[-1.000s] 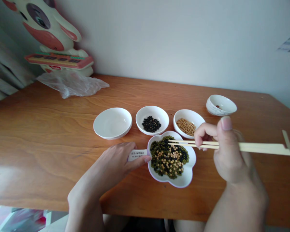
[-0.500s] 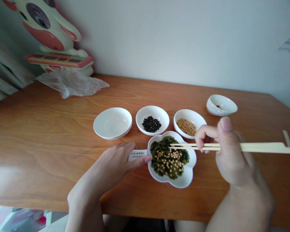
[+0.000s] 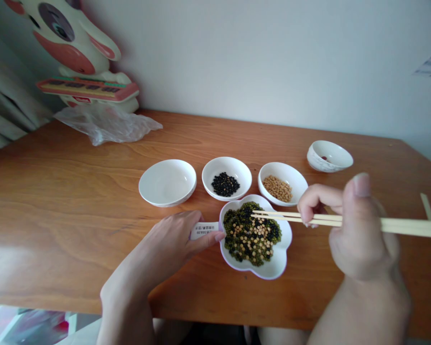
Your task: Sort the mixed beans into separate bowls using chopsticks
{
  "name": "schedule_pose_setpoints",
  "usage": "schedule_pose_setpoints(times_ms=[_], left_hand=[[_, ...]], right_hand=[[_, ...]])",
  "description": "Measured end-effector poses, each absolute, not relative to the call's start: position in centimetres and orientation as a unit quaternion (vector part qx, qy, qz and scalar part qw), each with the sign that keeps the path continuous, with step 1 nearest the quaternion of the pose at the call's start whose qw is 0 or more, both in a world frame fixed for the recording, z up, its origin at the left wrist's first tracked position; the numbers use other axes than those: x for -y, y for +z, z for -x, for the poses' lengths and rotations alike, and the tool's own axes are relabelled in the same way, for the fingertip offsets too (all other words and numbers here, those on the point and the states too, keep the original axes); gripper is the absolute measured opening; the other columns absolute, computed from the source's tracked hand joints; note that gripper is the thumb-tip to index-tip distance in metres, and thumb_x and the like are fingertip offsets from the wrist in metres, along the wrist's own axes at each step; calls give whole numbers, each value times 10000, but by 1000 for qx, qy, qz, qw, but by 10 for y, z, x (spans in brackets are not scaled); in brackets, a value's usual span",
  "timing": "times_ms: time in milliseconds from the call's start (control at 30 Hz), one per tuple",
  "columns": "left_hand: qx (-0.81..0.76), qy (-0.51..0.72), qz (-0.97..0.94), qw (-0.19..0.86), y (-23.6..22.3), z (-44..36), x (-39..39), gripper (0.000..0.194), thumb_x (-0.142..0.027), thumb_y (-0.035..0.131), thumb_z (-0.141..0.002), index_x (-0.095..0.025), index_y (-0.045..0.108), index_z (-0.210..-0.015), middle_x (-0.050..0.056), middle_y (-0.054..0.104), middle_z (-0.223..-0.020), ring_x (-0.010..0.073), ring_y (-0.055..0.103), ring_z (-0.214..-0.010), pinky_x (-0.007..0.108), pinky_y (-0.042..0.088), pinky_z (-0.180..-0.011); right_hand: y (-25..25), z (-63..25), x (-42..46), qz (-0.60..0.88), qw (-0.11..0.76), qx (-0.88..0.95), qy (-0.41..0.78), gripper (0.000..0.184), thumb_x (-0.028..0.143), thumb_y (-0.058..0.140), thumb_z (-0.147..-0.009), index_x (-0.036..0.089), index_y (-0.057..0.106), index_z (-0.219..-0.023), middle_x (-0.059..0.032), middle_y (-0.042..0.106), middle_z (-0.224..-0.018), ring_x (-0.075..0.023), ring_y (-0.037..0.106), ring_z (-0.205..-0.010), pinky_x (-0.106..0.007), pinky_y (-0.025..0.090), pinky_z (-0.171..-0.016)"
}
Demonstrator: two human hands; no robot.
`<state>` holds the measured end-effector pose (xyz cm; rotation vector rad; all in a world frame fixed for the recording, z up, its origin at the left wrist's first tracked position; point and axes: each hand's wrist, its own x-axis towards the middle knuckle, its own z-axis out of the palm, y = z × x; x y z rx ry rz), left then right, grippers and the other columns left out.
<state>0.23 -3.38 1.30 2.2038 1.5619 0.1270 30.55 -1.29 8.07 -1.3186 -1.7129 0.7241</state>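
Head: right hand (image 3: pixel 361 244) shifted rightward.

The worktop (image 3: pixel 75 206) looks like varnished wood, smooth with a soft sheen; the chopsticks (image 3: pixel 407 226) are matt wood, the flower-shaped dish (image 3: pixel 278 261) smooth plastic, the white bowls (image 3: pixel 167 183) glossy ceramic, the bag (image 3: pixel 111 125) thin, crinkled clear plastic

Clear plastic bag (image 3: pixel 109 125) before animal-shaped toy (image 3: pixel 79 60).

Home room | signs — animal toy keyboard (image 3: pixel 88 90) | curtain (image 3: pixel 7 108) | wooden table (image 3: pixel 75 191)
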Motion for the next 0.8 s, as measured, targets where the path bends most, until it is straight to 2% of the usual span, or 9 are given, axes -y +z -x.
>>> schedule_pose_setpoints(times_ms=[133, 233, 333, 500, 667, 800], left_hand=[[-564, 36, -796, 217, 14, -4, 34, 435, -588, 440, -1081, -239, 698, -1045, 72, 727, -1003, 239, 672, -859, 335, 479, -730], [-579, 29, -780, 236, 18, -6, 34, 511, -661, 429, -1062, -223, 682, -990, 60, 716, -931, 229, 664, -809, 335, 470, -714], [-576, 33, -784, 230, 21, -8, 34, 495, -652, 433, -1066, -227, 680, -1007, 59, 718, -947, 225, 666, -823, 322, 468, -708], [-583, 32, -778, 233, 19, -8, 33, 492, -633, 428, -1075, -223, 686, -986, 60, 726, -963, 212, 664, -811, 312, 463, -704], [-576, 36, -783, 233, 17, -7, 32, 471, -626, 431, -1075, -235, 689, -1020, 64, 731, -1003, 231, 675, -863, 330, 471, -740], [-583, 36, -774, 243, 16, -5, 32, 514, -684, 453, -1044, -230, 689, -994, 58, 725, -936, 232, 677, -835, 326, 467, -722]], right_hand=[[84, -300, 12, 513, 487, 667, 235, 805, 695, 141, -1070, 241, 591, -580, -63, 608, -616, -235, 597, -669, -412, 370, -649], [84, -291, 8, 476, 571, 647, 169, 791, 599, 111, -1107, 230, 563, -573, -48, 563, -558, -200, 580, -580, -394, 409, -629], [83, -279, 6, 452, 625, 623, 130, 737, 544, 140, -1120, 233, 556, -598, -49, 542, -558, -198, 566, -564, -380, 434, -597], [81, -270, 2, 465, 617, 627, 102, 715, 493, 155, -1123, 255, 567, -589, -60, 558, -569, -226, 586, -603, -389, 454, -568], [83, -280, 8, 472, 601, 640, 84, 753, 448, 83, -1144, 229, 531, -579, -14, 535, -529, -167, 527, -522, -368, 412, -605], [85, -294, 16, 538, 518, 645, 162, 802, 570, 64, -1120, 228, 542, -575, -24, 542, -561, -181, 522, -583, -380, 352, -625]])
